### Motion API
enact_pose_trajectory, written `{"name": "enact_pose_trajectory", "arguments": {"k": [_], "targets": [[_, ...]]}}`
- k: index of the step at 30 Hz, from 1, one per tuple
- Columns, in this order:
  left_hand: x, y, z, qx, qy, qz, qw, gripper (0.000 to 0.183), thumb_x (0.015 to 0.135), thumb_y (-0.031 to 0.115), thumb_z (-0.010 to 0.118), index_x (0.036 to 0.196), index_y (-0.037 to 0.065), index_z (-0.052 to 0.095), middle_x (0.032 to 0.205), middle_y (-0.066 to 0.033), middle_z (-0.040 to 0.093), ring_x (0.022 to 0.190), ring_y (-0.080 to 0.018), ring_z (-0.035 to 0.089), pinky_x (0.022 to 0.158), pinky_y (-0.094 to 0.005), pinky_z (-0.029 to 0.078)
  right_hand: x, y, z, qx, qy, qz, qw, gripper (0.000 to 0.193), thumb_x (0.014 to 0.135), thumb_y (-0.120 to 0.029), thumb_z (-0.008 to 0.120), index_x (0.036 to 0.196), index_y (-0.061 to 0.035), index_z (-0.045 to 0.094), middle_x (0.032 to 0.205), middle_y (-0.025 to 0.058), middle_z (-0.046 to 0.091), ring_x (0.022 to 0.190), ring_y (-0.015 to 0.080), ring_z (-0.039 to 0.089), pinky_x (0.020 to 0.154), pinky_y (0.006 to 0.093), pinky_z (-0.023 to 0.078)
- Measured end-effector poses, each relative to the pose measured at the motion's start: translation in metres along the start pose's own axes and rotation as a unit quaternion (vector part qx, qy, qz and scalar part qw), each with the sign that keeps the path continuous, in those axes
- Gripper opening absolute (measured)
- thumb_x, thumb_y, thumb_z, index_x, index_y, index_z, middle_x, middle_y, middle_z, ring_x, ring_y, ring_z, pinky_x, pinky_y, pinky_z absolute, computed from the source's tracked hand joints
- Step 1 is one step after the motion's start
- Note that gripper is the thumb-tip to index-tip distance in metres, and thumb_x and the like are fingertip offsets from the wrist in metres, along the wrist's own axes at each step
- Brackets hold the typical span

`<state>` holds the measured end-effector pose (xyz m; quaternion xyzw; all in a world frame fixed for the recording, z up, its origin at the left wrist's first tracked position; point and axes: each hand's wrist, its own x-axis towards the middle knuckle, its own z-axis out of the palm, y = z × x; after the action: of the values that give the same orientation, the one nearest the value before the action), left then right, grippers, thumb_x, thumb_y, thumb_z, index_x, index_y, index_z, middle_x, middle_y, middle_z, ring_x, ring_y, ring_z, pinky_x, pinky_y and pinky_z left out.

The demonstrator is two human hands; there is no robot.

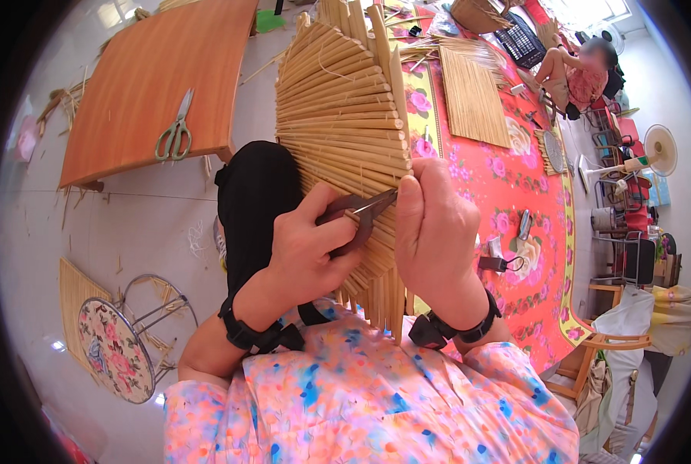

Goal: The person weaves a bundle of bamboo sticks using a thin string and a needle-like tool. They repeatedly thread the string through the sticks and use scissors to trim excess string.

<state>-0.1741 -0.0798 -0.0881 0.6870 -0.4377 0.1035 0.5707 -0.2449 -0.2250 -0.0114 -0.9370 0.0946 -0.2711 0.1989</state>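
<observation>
A fan-shaped piece made of pale straw-like stalks (337, 116) rests upright over my lap, its cut stalk ends along the right edge. My left hand (295, 251) is closed round the dark handles of small scissors (366, 219). Their blades point up and right, over the stalks, with the tips close to my right thumb. My right hand (438, 232) pinches the right edge of the stalk piece between thumb and fingers. Whether a thread lies between the blades is too small to tell. Shorter stalk ends hang at the piece's lower edge.
Green-handled scissors (177, 133) lie on a wooden table (152, 62) at the left. A round flowered stool (117, 348) lies tipped over on the floor. On the right, a red flowered cloth (484, 185) bears a flat stalk mat (473, 97) and tools. Another person (581, 81) sits farther back.
</observation>
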Motion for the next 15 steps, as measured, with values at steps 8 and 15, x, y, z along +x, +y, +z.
{"name": "enact_pose_trajectory", "arguments": {"k": [8, 15], "targets": [[-0.01, -0.006, -0.042, 0.018, -0.066, -0.072, 0.995, 0.018, 0.06, -0.003, 0.066, 0.067, 0.001, 0.049, 0.085, -0.0126, 0.049, 0.061, -0.0269, 0.053, 0.051, -0.0337, 0.041, 0.011, 0.017, 0.003, -0.001, 0.018, 0.038, 0.999, 0.019, 0.102, -0.019, 0.052, 0.093, -0.0038, 0.057, 0.066, 0.0196, 0.058, 0.061, 0.042, 0.06, 0.056, 0.0493, 0.046], [-0.034, -0.01, -0.104, 0.012, -0.195, -0.197, 0.961, 0.018, 0.06, -0.004, 0.058, 0.07, -0.001, 0.042, 0.101, -0.0147, 0.048, 0.082, -0.029, 0.051, 0.07, -0.0326, 0.042, 0.009, 0.026, 0.002, 0.02, 0.025, 0.02, 0.999, 0.019, 0.102, -0.019, 0.052, 0.094, -0.0035, 0.058, 0.066, 0.0196, 0.058, 0.061, 0.0412, 0.061, 0.054, 0.0478, 0.046]]}}
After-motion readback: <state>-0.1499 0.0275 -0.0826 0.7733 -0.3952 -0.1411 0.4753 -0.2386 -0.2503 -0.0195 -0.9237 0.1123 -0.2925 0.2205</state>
